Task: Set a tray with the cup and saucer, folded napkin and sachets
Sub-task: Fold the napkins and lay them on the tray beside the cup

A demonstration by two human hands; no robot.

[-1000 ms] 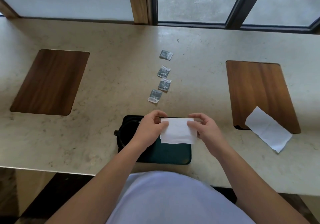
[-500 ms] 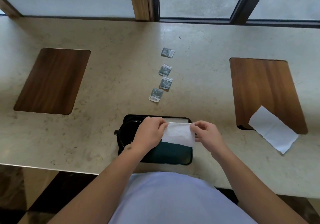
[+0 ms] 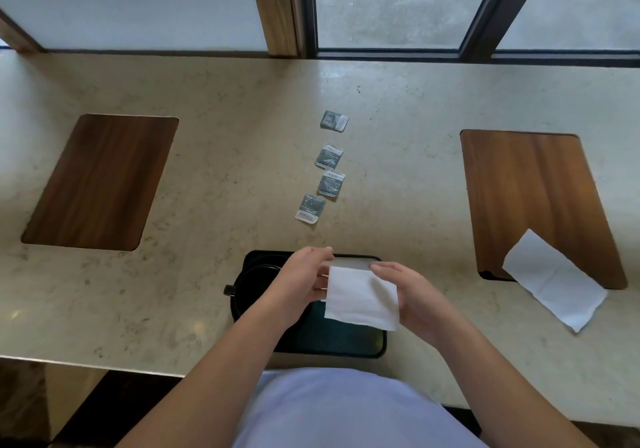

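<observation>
A dark tray (image 3: 346,345) lies at the counter's near edge, with a black cup and saucer (image 3: 251,281) on its left side, partly hidden by my left wrist. Above the tray I hold a folded white napkin (image 3: 362,297) between both hands. My left hand (image 3: 299,279) has its fingers behind the napkin's left edge. My right hand (image 3: 407,291) grips the right edge. Several grey sachets (image 3: 329,163) lie in a row on the counter beyond the tray.
Two wooden inlays are set in the stone counter, one at the left (image 3: 100,180) and one at the right (image 3: 533,201). A second white napkin (image 3: 550,279) lies unfolded over the right inlay's near corner. Window frames run along the far edge.
The napkin has been folded smaller and turned; both hands shifted slightly along its edges while staying above the tray.
</observation>
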